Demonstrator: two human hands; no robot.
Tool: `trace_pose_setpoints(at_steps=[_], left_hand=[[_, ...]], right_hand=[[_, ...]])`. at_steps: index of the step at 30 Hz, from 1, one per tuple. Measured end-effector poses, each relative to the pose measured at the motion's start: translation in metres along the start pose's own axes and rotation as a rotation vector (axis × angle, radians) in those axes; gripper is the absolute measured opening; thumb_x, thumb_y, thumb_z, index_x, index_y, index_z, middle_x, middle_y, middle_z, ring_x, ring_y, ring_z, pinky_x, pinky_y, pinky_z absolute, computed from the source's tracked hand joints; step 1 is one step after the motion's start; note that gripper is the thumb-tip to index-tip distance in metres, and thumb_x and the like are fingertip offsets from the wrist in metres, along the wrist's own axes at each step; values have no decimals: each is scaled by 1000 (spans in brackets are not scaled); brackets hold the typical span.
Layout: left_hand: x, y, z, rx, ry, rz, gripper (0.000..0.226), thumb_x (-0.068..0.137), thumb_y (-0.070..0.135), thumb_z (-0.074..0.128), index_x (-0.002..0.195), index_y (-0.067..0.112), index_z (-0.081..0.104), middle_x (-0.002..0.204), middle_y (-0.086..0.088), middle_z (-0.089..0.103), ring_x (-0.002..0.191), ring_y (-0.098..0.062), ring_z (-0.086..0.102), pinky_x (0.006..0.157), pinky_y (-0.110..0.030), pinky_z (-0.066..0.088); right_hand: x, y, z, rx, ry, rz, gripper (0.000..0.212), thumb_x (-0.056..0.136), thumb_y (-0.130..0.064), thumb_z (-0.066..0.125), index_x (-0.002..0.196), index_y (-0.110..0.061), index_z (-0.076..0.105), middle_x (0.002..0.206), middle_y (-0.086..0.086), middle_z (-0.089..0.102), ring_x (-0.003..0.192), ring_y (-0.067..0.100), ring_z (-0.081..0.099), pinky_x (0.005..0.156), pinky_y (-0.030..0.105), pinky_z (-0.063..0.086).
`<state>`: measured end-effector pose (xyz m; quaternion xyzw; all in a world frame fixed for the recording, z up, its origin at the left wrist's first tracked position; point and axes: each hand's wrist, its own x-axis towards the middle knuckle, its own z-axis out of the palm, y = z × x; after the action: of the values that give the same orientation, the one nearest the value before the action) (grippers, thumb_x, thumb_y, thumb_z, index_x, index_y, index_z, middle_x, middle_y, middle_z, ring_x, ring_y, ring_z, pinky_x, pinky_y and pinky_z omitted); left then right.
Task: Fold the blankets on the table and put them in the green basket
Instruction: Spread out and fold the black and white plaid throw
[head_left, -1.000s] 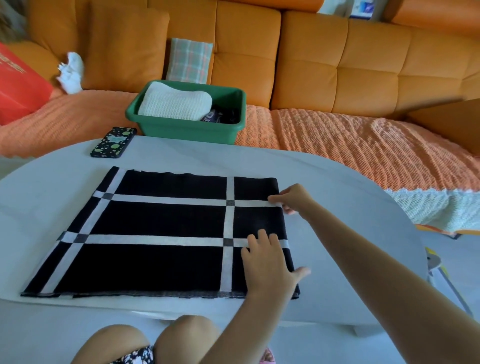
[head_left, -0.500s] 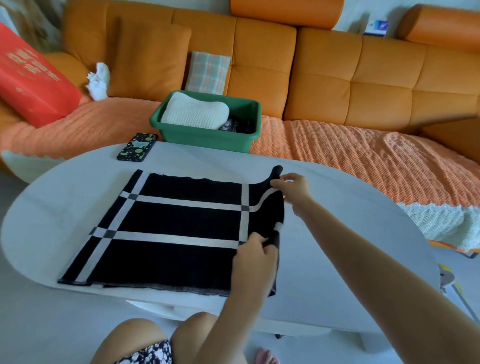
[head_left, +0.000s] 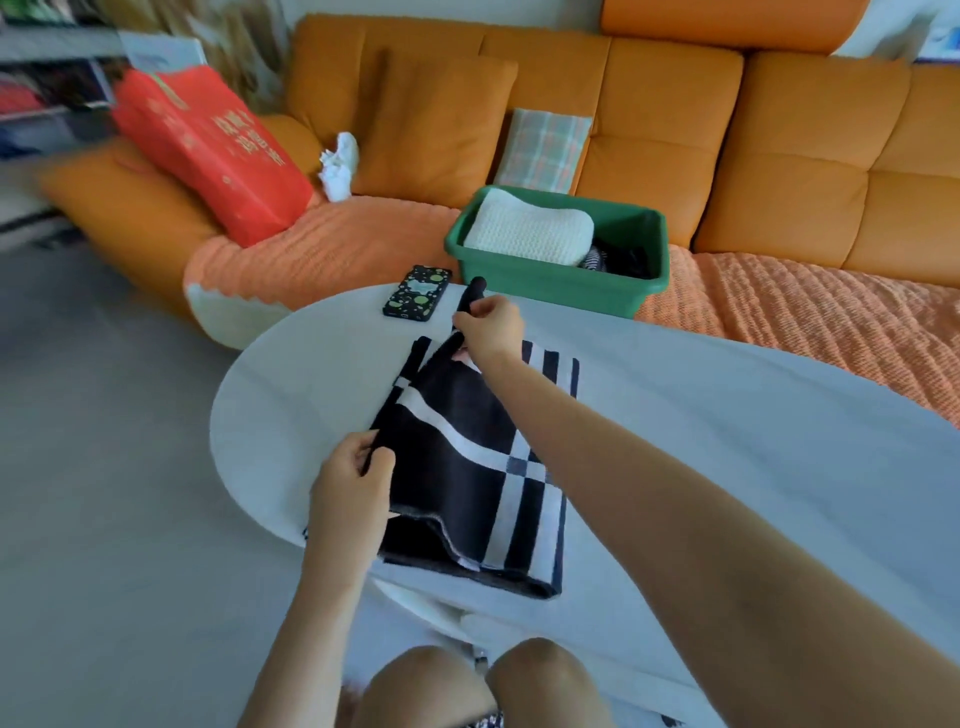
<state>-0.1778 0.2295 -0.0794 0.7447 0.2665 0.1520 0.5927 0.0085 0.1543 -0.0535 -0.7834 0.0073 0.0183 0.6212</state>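
A black blanket with white stripes (head_left: 462, 462) lies on the white oval table (head_left: 727, 441), its right half folded over to the left. My left hand (head_left: 353, 480) pinches the near corner of the folded layer. My right hand (head_left: 491, 325) grips the far corner, lifted a little off the table. The green basket (head_left: 561, 280) stands on the sofa seat just beyond the table and holds a folded cream blanket (head_left: 530, 228) and a dark striped one (head_left: 613, 257).
A phone in a spotted case (head_left: 417, 299) lies on the table's far edge beside my right hand. A red bag (head_left: 208, 150), a white cloth (head_left: 338, 165) and a plaid cushion (head_left: 543, 150) rest on the orange sofa (head_left: 779, 156). My knees are below the table edge.
Both hands took hold of the blanket's right edge and carried it leftward over the rest, folding it in half. The view has swung to the left.
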Motion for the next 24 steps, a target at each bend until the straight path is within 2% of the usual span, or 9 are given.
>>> trace_pose_setpoints(at_steps=[2,4,6,8,11,14,17,21,24], left_hand=[[4,-10,-13,135,73,47,18,90,10,44,97,16,59,83,0,63,75,-14,57,60,-23,43],[6,-25,-18,285,109,77,19,91,12,42,101,16,58,80,0,61,72,-17,55,55,-25,40],[12,-42,-19,477,161,158,26,91,12,44,114,11,57,93,-6,64,87,-25,55,66,-33,44],[18,-54,-21,639,191,190,32,91,13,50,122,7,56,108,-13,61,101,-32,50,81,-41,42],[19,-58,-21,723,235,301,33,88,12,59,120,5,58,114,-17,60,107,-37,50,85,-46,43],[23,-56,-15,726,117,529,32,89,9,56,121,7,59,123,-13,59,122,-34,47,99,-47,38],[30,-67,-7,920,-89,643,43,98,32,35,134,13,49,140,-11,46,135,-31,35,109,-44,24],[33,-89,-7,1101,-226,592,64,97,52,2,144,19,31,148,-9,34,138,-25,28,114,-37,19],[36,-81,-7,1083,-270,599,93,73,68,-30,146,24,6,156,-4,8,143,-18,-2,114,-34,0]], right_hand=[[2,6,31,-94,-45,-18,4,87,-6,54,88,-6,50,88,13,57,56,29,61,63,45,57],[0,20,54,-326,-126,-45,10,91,-15,51,91,-5,52,91,15,56,77,32,60,69,39,52],[-5,38,64,-553,-200,-79,32,96,-26,46,114,0,53,114,18,53,105,32,52,87,37,43],[-13,48,62,-680,-229,-178,44,99,-32,41,130,-1,47,132,17,45,123,32,38,101,37,33],[-20,55,48,-810,-270,-302,51,100,-37,36,142,-10,35,153,12,24,141,29,18,113,39,16],[-29,67,23,-981,-323,-421,54,101,-41,29,148,-15,23,159,7,2,146,24,-2,117,40,0],[-36,85,-4,-1058,-352,-409,58,100,-47,21,151,-20,12,159,4,-6,145,21,-12,117,39,-6],[-39,101,-17,-1126,-379,-368,59,98,-53,13,150,-27,0,158,1,-8,145,17,-14,117,36,-8],[-34,95,-21,-1121,-369,-367,63,97,-55,12,151,-25,1,158,1,-9,145,18,-14,117,37,-9]])
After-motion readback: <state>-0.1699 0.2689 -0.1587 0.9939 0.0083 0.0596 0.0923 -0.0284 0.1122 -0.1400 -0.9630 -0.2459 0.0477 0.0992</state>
